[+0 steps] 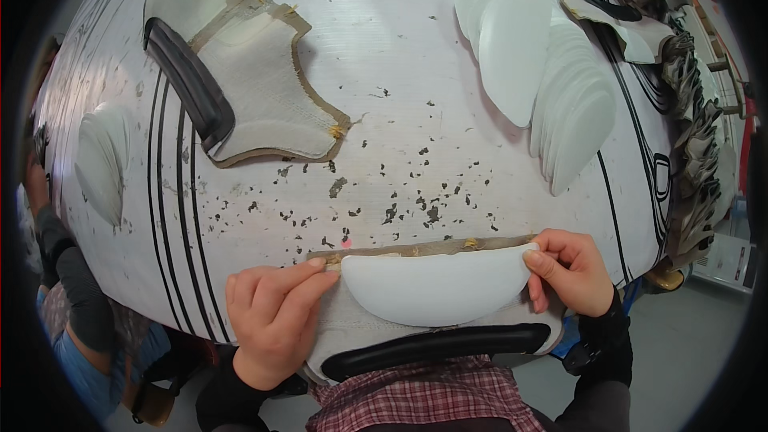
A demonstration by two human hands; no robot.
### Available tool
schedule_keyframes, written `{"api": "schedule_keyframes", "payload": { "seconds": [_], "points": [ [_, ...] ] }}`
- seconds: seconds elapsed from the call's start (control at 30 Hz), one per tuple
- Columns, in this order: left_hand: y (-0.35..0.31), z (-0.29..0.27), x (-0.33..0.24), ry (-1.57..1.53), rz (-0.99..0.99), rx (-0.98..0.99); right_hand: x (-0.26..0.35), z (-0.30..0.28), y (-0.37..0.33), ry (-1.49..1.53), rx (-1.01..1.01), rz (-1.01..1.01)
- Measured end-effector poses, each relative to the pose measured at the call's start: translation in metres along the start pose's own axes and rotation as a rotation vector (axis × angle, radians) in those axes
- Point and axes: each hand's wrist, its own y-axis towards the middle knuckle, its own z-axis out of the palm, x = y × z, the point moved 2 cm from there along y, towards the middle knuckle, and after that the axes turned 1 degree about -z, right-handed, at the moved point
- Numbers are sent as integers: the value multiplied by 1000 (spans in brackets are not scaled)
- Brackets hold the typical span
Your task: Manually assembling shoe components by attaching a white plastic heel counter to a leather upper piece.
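A white half-moon stiffener piece lies flat on a grey fabric shoe upper at the table's near edge. The upper has a black padded collar along its side nearest me and a brown raw edge with yellowish glue spots on its far side. My left hand is closed, its fingertips pinching the upper's edge beside the stiffener's left corner. With thumb and fingers, my right hand pinches the stiffener's right corner against the upper. The upper's underside is hidden.
Another shoe upper with a black collar lies at the far left. Fanned stiffener stacks are at the far right, a smaller stack at the left rim. Dark scraps dot the table. Piled uppers line the right edge. A person's arm shows at left.
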Motion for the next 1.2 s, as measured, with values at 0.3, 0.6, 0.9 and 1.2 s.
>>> {"api": "schedule_keyframes", "payload": {
  "seconds": [0.3, 0.6, 0.9, 1.2],
  "points": [
    [0, 1, 3, 26, 23, -1, 1, 3, 0, -15, -46, 3],
    [14, -6, -9, 216, 119, 18, -1, 3, 0, -25, -54, -3],
    [14, -5, -9, 204, 121, 14, 3, 6, 1, -18, -69, 23],
    [15, -3, -8, 171, 116, 17, 5, 8, 0, -33, -104, 39]
  ]
}}
